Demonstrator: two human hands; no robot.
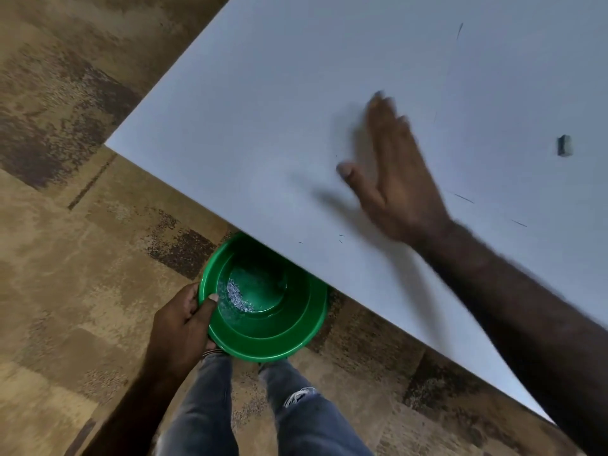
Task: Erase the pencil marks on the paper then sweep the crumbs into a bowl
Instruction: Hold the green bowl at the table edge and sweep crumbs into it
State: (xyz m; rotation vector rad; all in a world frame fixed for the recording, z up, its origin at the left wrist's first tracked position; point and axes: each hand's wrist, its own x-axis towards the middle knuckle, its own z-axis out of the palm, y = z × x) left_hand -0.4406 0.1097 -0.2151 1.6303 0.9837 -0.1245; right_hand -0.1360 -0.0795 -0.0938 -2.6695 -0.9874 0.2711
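A green bowl [297, 337] is held just below the near edge of the white table [250, 133], partly tucked under it. My left hand [182, 324] grips the bowl's left rim, thumb inside. A small heap of pale eraser crumbs [237, 296] lies on the bowl's bottom. My right hand [393, 172] is flat and blurred over the tabletop, fingers straight, thumb spread toward the edge. A small dark eraser [564, 146] lies on the table to the far right. A few thin pencil marks [464, 198] and specks [341, 239] show on the white surface. I see no separate sheet of paper.
Mottled brown carpet [65, 192] surrounds the table. My legs in grey jeans [309, 419] stand under the bowl. The table's corner [108, 143] points left.
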